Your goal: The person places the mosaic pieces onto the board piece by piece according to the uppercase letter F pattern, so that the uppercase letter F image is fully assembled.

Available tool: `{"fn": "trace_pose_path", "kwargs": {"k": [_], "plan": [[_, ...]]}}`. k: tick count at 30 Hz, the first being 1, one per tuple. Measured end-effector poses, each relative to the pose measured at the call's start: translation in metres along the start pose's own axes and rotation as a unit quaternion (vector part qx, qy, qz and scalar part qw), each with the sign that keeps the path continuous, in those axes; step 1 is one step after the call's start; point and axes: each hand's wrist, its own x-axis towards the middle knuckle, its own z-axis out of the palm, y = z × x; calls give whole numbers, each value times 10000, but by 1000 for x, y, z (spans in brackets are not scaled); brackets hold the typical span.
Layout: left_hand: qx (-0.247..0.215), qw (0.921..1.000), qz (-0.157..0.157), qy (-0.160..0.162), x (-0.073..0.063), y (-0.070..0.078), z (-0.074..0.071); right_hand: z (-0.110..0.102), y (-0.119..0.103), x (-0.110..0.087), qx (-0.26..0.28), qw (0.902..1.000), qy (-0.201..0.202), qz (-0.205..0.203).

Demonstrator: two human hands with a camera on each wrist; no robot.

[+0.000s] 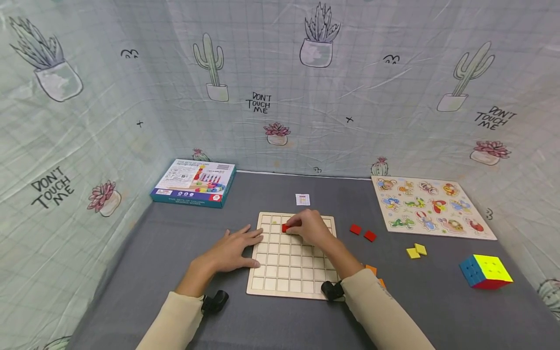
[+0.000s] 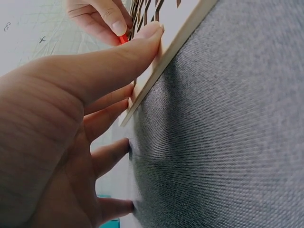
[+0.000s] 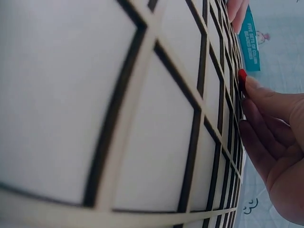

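Observation:
A wooden grid board (image 1: pixel 271 293) lies on the dark grey cloth. My right hand (image 1: pixel 309 227) is over its far part and pinches a small red square tile (image 1: pixel 285 227) between thumb and fingers. In the right wrist view that red tile (image 3: pixel 242 78) is at the far cells, tilted up from the grid. My left hand (image 1: pixel 234 249) lies spread at the board's left edge. In the left wrist view its thumb (image 2: pixel 137 47) rests on the board's rim, while some fingertips touch the cloth. A faint yellow spot (image 1: pixel 274 222) shows in a far-left cell.
Two red tiles (image 1: pixel 355 229) lie right of the board, with two yellow tiles (image 1: pixel 413 253) farther right. Orange tiles (image 1: pixel 371 269) are partly hidden by my right forearm. Around stand a puzzle cube (image 1: pixel 492 272), an insect puzzle board (image 1: pixel 430 206), a printed card (image 1: pixel 302 199) and a flat box (image 1: pixel 194 182).

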Motion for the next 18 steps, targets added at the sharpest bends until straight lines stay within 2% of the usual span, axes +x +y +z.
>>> {"fn": "trace_pose_path", "kwargs": {"k": [18], "plan": [[-118, 9999, 94, 62, 0, 0, -1, 2, -6, 2, -311, 9995, -27, 49]]}}
